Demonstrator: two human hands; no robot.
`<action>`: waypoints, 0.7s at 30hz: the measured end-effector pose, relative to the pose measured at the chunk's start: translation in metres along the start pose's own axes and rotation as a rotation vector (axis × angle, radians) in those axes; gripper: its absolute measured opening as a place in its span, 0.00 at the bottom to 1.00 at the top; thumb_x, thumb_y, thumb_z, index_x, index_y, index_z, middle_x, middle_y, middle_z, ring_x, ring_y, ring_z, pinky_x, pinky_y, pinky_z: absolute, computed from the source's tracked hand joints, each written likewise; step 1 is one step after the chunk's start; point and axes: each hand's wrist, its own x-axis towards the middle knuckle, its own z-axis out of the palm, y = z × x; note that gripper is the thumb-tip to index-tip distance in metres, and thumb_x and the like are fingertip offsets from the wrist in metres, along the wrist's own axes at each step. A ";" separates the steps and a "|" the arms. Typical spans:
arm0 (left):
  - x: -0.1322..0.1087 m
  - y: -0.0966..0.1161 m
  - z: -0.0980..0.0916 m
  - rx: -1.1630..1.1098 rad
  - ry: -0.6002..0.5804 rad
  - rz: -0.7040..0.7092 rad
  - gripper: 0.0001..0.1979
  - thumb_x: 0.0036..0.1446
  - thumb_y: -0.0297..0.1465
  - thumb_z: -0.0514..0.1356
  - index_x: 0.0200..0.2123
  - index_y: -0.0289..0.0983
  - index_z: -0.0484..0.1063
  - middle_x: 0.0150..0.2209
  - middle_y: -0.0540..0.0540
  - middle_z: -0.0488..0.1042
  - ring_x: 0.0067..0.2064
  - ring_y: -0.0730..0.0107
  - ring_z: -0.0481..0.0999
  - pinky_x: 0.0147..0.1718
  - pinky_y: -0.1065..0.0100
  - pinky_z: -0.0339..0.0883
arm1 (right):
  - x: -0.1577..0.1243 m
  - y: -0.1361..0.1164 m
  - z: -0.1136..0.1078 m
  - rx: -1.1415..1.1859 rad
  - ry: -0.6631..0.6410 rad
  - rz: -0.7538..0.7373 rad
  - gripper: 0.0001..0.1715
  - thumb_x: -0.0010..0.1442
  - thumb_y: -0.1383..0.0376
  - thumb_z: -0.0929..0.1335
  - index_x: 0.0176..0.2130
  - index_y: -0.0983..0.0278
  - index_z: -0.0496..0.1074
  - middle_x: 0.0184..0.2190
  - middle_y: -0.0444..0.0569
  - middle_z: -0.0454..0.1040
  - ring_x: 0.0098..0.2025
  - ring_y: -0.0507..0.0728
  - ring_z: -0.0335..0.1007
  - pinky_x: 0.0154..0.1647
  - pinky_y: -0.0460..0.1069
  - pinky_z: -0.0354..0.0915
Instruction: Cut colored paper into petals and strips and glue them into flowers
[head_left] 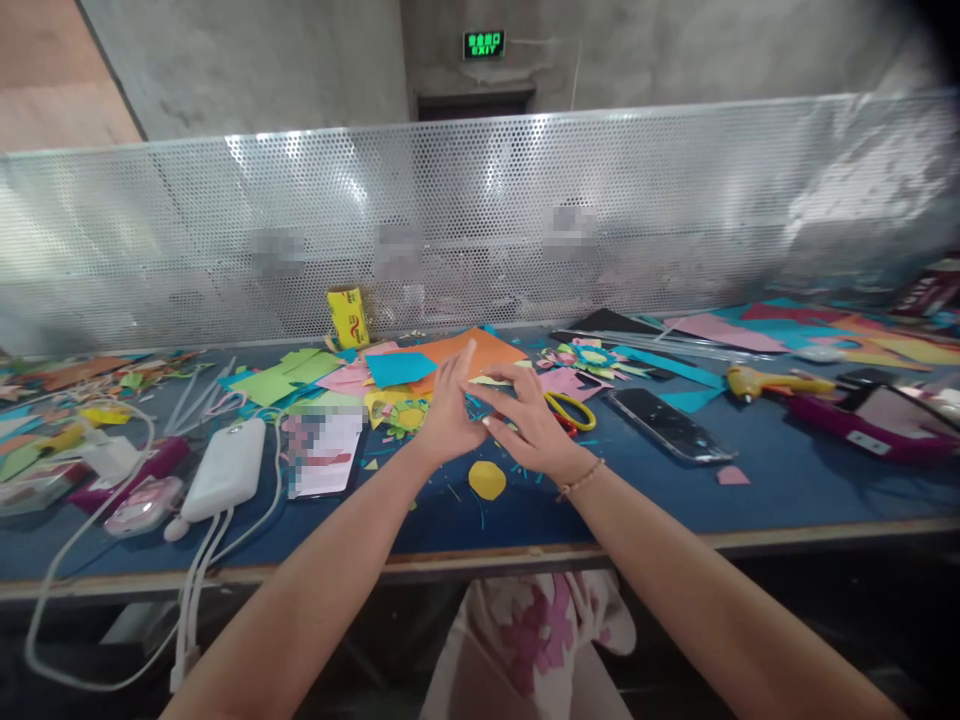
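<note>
My left hand is raised over the middle of the blue table, its fingers stretched up and away from me. My right hand is beside it, fingers spread and slightly bent, the fingertips close to the left palm. A small pale scrap shows by the right fingers; whether they hold it is unclear. Just below both hands lies a round yellow paper piece. Yellow-handled scissors lie partly behind my right hand. A green and yellow paper flower is left of my left hand.
A phone and a yellow glue gun lie to the right. A lit phone, a white power bank and cables are at the left. Orange paper lies behind the hands. A perforated metal screen borders the table's back.
</note>
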 end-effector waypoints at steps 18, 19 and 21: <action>0.002 0.011 -0.004 -0.040 0.033 -0.069 0.37 0.50 0.41 0.59 0.60 0.42 0.47 0.61 0.39 0.53 0.62 0.50 0.51 0.56 0.47 0.49 | 0.001 -0.002 -0.003 0.062 0.002 -0.163 0.21 0.58 0.62 0.61 0.50 0.53 0.69 0.47 0.51 0.60 0.49 0.60 0.58 0.48 0.59 0.55; 0.002 0.012 -0.005 -0.040 0.033 -0.070 0.37 0.50 0.41 0.59 0.60 0.42 0.47 0.61 0.38 0.53 0.62 0.50 0.51 0.56 0.47 0.49 | 0.001 -0.003 -0.003 0.068 0.002 -0.164 0.21 0.58 0.62 0.61 0.50 0.53 0.70 0.47 0.51 0.60 0.49 0.60 0.58 0.48 0.59 0.55; 0.002 0.013 -0.005 -0.052 0.029 -0.067 0.37 0.50 0.42 0.59 0.60 0.42 0.46 0.61 0.38 0.53 0.62 0.50 0.50 0.56 0.47 0.49 | 0.000 -0.003 -0.003 0.076 -0.009 -0.158 0.20 0.58 0.60 0.61 0.50 0.52 0.70 0.47 0.51 0.60 0.48 0.60 0.58 0.48 0.59 0.55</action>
